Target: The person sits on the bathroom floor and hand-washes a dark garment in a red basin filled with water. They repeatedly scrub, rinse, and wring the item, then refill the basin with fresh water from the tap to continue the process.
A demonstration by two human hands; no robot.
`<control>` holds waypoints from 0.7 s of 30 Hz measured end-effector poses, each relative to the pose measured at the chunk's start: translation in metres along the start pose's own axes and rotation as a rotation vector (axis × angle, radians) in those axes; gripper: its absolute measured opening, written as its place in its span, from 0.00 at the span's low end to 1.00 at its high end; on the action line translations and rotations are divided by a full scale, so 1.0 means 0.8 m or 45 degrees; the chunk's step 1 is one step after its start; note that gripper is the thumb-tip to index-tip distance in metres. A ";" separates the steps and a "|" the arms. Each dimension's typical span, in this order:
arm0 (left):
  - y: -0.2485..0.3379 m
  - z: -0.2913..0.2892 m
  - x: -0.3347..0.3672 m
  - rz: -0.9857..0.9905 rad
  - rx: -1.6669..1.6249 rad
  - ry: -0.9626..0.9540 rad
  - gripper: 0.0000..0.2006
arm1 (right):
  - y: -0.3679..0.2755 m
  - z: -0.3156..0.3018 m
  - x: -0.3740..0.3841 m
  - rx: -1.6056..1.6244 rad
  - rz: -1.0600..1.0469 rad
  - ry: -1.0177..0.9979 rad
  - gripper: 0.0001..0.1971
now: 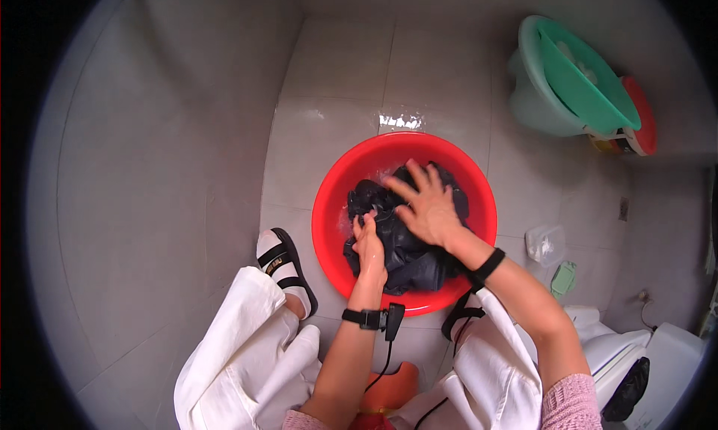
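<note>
Dark, wet clothing point(407, 239) lies bunched in a round red basin point(329, 262) on the floor in front of me. My right hand point(428, 208) is over the upper part of the cloth, palm down, its fingers spread and slightly blurred. Along the left side of the cloth, my left hand point(369, 249) is turned edge-on, wet, with its fingers extended and nothing visibly gripped. Some water with suds shows at the basin's inner left side. How far the left fingertips touch the cloth is hard to make out.
Stacked green and pale basins point(550, 78) stand at the far right beside a red-rimmed bucket point(639, 116). A clear plastic container point(544, 244) and a green brush-like item point(564, 278) lie right of the basin. A white toilet point(621, 355) is at the lower right. The tiled floor point(321, 116) is wet.
</note>
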State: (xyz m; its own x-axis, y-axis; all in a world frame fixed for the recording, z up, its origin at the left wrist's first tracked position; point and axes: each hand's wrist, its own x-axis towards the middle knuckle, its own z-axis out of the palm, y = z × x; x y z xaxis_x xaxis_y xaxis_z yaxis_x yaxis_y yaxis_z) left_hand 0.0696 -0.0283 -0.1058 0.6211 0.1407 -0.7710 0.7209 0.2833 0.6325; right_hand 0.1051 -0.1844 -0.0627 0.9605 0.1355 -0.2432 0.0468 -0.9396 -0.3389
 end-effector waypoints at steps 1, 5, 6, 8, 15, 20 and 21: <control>-0.005 0.002 0.002 -0.042 0.078 0.012 0.29 | -0.002 0.017 -0.001 0.081 0.039 -0.351 0.33; -0.033 -0.013 0.037 -0.051 0.076 -0.100 0.29 | 0.036 0.080 0.020 -0.439 -0.166 -0.174 0.33; -0.030 -0.012 0.036 -0.034 0.030 -0.074 0.30 | 0.039 0.078 0.027 -0.458 -0.171 -0.229 0.33; -0.015 -0.008 0.028 0.014 -0.071 -0.027 0.30 | 0.040 0.068 0.039 -0.505 -0.186 -0.325 0.33; 0.020 -0.042 0.032 -0.668 -0.416 0.033 0.38 | 0.014 0.011 0.043 -0.376 0.016 -0.009 0.40; 0.043 -0.034 0.058 -0.652 -0.723 -0.438 0.29 | 0.033 0.069 0.034 0.336 -0.252 -0.115 0.24; 0.039 -0.055 0.064 -0.621 -0.750 -0.360 0.26 | -0.031 0.007 0.027 0.453 -0.188 -0.215 0.15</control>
State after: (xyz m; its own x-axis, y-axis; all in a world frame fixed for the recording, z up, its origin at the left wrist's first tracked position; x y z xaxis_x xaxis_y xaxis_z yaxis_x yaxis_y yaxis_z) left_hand 0.1103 0.0296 -0.1286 0.3898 -0.3502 -0.8517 0.6996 0.7141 0.0265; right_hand 0.1228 -0.1566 -0.0647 0.8908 0.3378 -0.3039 0.0545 -0.7434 -0.6666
